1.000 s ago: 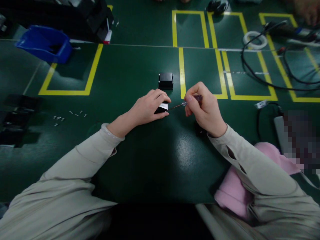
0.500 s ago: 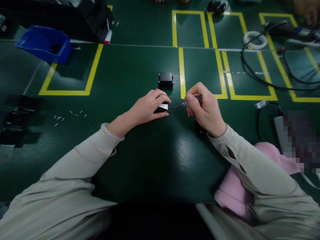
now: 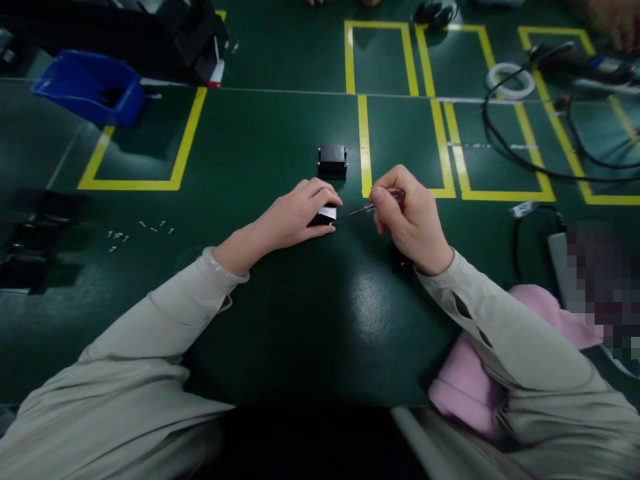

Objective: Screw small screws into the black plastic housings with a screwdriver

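Note:
My left hand (image 3: 305, 212) is closed around a small black block with a silvery-white face (image 3: 327, 212), steadying it on the green table. In my right hand (image 3: 404, 217) is a screwdriver (image 3: 369, 207), held by its dark translucent handle. The shaft points left, its tip at the lower right corner of the block; whether it sits in a screw is too small to tell. Just beyond my left hand stands a similar black block (image 3: 333, 161) with small metal screws at its sides. Another dark part (image 3: 401, 262) is partly hidden under my right hand.
Loose screws (image 3: 119, 236) lie on the left, near several black parts (image 3: 35, 240). A blue bin (image 3: 93, 87) stands at the back left. On the right are a tape roll (image 3: 510, 81), black cables (image 3: 540, 172) and pink cloth (image 3: 470, 387). Other people's hands (image 3: 617, 23) show at the far edge.

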A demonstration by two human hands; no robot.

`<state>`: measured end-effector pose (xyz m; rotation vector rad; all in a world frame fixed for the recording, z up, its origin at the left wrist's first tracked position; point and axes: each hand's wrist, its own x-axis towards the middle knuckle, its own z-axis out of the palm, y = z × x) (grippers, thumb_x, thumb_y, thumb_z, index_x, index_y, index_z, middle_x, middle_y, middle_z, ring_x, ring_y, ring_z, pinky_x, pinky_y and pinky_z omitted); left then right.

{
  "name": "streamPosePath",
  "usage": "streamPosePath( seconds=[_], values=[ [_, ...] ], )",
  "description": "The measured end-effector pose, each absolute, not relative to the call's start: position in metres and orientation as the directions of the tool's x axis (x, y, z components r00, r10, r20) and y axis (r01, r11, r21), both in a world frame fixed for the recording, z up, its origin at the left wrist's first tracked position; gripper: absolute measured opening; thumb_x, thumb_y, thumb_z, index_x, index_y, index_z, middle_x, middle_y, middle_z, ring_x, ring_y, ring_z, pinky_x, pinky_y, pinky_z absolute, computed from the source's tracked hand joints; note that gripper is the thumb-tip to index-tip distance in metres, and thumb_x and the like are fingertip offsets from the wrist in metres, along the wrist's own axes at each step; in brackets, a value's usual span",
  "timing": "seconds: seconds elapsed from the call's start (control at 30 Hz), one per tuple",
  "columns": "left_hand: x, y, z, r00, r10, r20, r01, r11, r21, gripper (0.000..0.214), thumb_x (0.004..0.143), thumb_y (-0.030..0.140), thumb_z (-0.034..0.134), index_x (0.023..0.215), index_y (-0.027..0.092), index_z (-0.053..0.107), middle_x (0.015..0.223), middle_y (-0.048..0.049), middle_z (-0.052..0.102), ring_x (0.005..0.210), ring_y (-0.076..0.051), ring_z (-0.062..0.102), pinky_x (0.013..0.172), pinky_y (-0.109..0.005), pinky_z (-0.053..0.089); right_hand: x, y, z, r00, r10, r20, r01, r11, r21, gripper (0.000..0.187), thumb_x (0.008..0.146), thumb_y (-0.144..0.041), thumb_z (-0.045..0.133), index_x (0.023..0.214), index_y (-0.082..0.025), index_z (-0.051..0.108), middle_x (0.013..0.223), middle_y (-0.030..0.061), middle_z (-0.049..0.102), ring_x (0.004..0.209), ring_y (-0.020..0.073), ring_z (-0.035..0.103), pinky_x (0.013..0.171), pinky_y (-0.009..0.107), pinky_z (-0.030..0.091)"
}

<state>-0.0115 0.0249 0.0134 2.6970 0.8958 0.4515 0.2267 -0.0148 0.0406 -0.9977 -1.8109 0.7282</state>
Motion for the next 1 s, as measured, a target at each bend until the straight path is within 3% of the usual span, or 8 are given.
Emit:
streamPosePath(
  seconds=[0.27, 0.47, 0.8, 1.0],
  values=[
    [-0.0113, 0.0241, 0.0147, 0.758, 0.617, 0.209, 0.533, -0.772, 0.347, 0.040, 0.092, 0.033, 0.068, 0.126, 0.018, 0.053, 0.130, -0.0134, 0.058, 0.122, -0.029, 0.055, 0.102, -0.046, 0.049, 0.2287, -0.0153, 0.0430, -0.273, 0.859, 0.433, 0.356, 0.508, -0.784, 0.018, 0.100, -0.039, 0.052, 0.090, -0.025, 0.050, 0.066, -0.0056, 0.055, 0.054, 0.0088, 0.055, 0.050, 0.027, 0.042],
    [-0.0118, 0.0247, 0.0124, 0.757, 0.614, 0.224, 0.526, -0.776, 0.348, 0.040, 0.093, 0.035, 0.066, 0.127, 0.019, 0.052, 0.130, -0.0133, 0.058, 0.122, -0.029, 0.055, 0.104, -0.047, 0.048, 0.2278, -0.0151, 0.0450, -0.299, 0.865, 0.402, 0.347, 0.491, -0.799, 0.023, 0.101, -0.041, 0.052, 0.086, -0.025, 0.047, 0.056, -0.0097, 0.051, 0.041, 0.0062, 0.049, 0.046, 0.025, 0.038],
    [-0.0107, 0.0245, 0.0148, 0.758, 0.618, 0.209, 0.531, -0.771, 0.353, 0.039, 0.094, 0.035, 0.065, 0.126, 0.017, 0.053, 0.130, -0.0135, 0.058, 0.122, -0.029, 0.055, 0.104, -0.047, 0.048, 0.2310, -0.0163, 0.0447, -0.336, 0.855, 0.395, 0.297, 0.495, -0.817, 0.021, 0.102, -0.040, 0.050, 0.088, -0.024, 0.050, 0.065, -0.0059, 0.053, 0.053, 0.0081, 0.055, 0.050, 0.026, 0.043],
    [-0.0112, 0.0246, 0.0127, 0.757, 0.615, 0.222, 0.526, -0.774, 0.351, 0.040, 0.093, 0.036, 0.065, 0.126, 0.017, 0.053, 0.130, -0.0133, 0.058, 0.122, -0.029, 0.055, 0.105, -0.048, 0.048, 0.2294, -0.0155, 0.0451, -0.314, 0.863, 0.396, 0.322, 0.490, -0.810, 0.024, 0.104, -0.042, 0.047, 0.088, -0.024, 0.049, 0.061, -0.0081, 0.051, 0.046, 0.0057, 0.049, 0.050, 0.025, 0.039]
  ],
)
